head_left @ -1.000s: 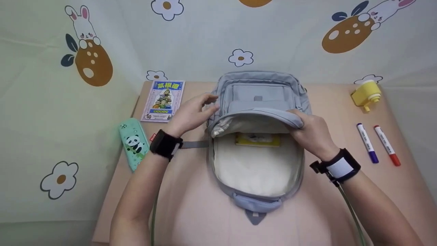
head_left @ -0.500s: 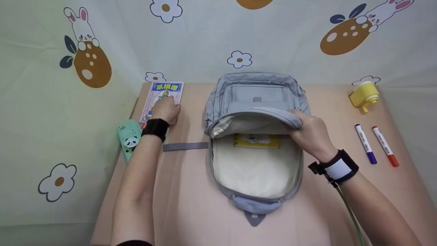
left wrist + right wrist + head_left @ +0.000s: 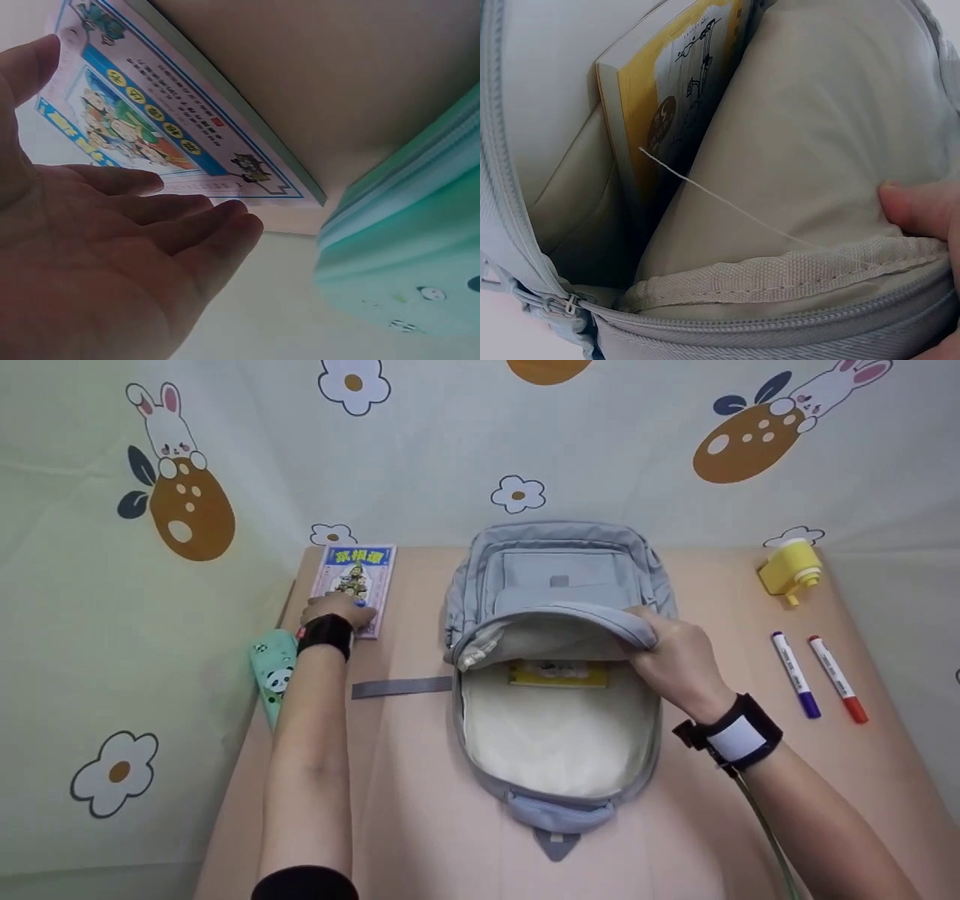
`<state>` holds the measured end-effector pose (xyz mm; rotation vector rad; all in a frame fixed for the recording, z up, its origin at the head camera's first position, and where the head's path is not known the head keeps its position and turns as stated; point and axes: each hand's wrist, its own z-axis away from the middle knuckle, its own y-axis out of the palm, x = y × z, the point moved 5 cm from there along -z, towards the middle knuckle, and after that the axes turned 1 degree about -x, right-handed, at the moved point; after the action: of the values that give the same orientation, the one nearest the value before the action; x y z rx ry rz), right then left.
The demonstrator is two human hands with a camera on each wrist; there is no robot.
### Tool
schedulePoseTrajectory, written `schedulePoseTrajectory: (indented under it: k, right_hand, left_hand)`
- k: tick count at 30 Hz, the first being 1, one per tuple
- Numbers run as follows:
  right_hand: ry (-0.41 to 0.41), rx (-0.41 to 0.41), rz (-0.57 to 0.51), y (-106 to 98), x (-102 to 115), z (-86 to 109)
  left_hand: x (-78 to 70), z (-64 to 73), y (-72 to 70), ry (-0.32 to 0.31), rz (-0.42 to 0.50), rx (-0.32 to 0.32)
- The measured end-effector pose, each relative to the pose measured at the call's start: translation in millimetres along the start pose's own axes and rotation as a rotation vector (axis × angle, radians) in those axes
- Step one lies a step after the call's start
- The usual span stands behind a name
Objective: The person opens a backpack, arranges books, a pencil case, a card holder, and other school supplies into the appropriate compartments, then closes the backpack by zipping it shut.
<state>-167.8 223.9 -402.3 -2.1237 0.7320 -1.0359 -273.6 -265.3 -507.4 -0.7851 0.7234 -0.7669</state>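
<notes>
Book with pink cover (image 3: 356, 577): on table (image 3: 416, 795), lower end beneath left hand (image 3: 336, 607)
Left hand: fingers extended, thumb apart
Right hand (image 3: 679, 661): gripping backpack flap (image 3: 555, 634)

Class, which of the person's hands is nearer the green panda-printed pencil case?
The left hand, just beyond the case, at the pink paper book; the right hand, much farther right, grips the grey fabric backpack flap.

Book (image 3: 352, 577) part-hidden by left hand (image 3: 339, 607), panda case (image 3: 271, 669) by left forearm (image 3: 307, 757)
</notes>
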Motion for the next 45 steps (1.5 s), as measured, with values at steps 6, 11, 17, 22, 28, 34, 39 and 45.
schedulePoseTrajectory:
  k: [6,11,17,22,28,34,39,45]
  right_hand:
    - [0.045,0.008,0.019,-5,0,4.0]
    - [0.076,0.001,0.047,-12,-4,6.9]
    - [0.115,-0.005,0.048,-16,-9,9.5]
    - [0.124,-0.002,0.028,-14,-10,9.2]
    - [0.135,0.012,0.004,-13,-11,11.7]
    - [0.135,0.022,0.004,-13,-14,13.3]
    - [0.121,0.01,0.013,-13,-15,14.1]
    - [0.113,-0.031,-0.003,-11,-17,15.3]
  left_hand:
    - [2.9,6.8,-6.2,-0.031,0.002,0.033]
    - [14.1,13.1,-13.4,-0.141,0.084,0.025]
    - [31.2,1.1,-9.7,-0.258,0.192,0.06]
    - [34.0,-4.7,-7.4,-0.254,0.19,0.022]
    - [28.8,4.8,-9.2,-0.239,0.246,-0.063]
    - [24.3,5.1,-10.7,-0.263,0.339,-0.059]
    - [19.6,6.3,-12.3,-0.202,0.376,-0.024]
    - [3.4,3.4,-16.4,0.007,0.235,-0.023]
